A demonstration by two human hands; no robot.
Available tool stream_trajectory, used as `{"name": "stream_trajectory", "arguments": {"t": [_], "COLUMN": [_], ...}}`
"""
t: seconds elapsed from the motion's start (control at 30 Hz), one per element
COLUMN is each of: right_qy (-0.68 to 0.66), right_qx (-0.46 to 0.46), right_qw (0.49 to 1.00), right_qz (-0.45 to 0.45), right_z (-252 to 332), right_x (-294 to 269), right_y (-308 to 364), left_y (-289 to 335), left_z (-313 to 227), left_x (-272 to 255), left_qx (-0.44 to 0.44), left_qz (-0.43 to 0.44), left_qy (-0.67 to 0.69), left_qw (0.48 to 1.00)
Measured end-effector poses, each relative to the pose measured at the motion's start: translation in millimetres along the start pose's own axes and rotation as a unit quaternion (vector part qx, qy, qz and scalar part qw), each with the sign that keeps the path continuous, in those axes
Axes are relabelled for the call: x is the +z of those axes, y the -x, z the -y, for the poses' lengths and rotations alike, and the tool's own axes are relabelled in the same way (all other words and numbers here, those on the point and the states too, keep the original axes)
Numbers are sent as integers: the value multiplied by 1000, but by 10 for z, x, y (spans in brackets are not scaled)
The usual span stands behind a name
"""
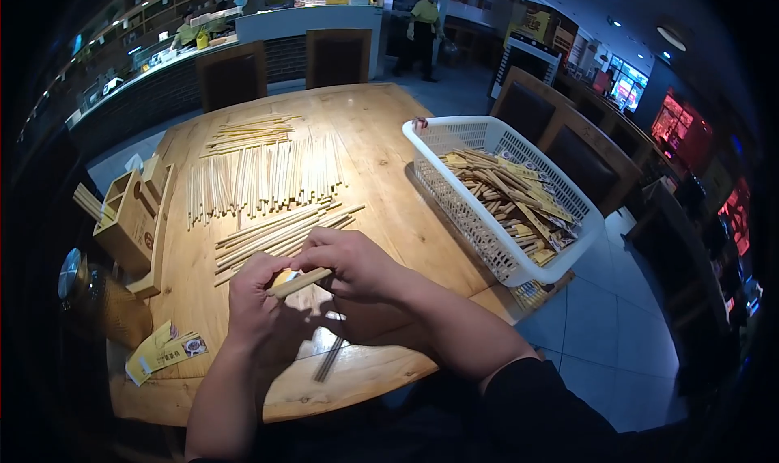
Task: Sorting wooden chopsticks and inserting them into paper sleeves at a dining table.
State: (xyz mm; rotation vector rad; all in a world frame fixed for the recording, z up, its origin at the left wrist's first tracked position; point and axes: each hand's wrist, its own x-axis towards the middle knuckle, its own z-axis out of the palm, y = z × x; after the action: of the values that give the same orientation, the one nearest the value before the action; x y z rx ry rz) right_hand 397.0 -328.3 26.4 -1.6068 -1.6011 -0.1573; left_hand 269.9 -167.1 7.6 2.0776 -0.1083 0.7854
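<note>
Dim restaurant surroundings frame a brightly lit wooden table (pixel 398 175), its honey-coloured planks showing grain and knots. Dark-backed chairs (pixel 339 61) stand along its far edge, before a service counter (pixel 312 26) at the upper left; grey floor tiles (pixel 621 325) spread at the lower right. Just below the frame's centre, tan wooden chopsticks (pixel 303 283) slant slightly up to the right, plain and smooth, foreshortened; how many is unclear. The left hand (pixel 256 288) curls its fingers around their left end, while the right hand (pixel 347 262) pinches near the right end, fingers bent close together. Beyond lie rows of loose pale chopsticks (pixel 268 175). A white plastic basket (pixel 464 199) at right holds a jumble of chopsticks and printed yellow paper sleeves (pixel 545 206).
</note>
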Motion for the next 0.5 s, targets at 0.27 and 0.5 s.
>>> {"name": "stream_trajectory", "arguments": {"t": [0.27, 0.5], "right_qy": [-80, -305], "right_qx": [187, 253], "right_qw": [977, 917], "right_qz": [68, 36], "right_z": [155, 87], "right_x": [-102, -137], "right_y": [-71, -59], "left_y": [4, -10], "left_z": [19, -122], "left_x": [49, 28], "left_qx": [46, 87], "left_qz": [-23, 4], "left_qy": [-97, -60], "left_qw": [994, 994]}}
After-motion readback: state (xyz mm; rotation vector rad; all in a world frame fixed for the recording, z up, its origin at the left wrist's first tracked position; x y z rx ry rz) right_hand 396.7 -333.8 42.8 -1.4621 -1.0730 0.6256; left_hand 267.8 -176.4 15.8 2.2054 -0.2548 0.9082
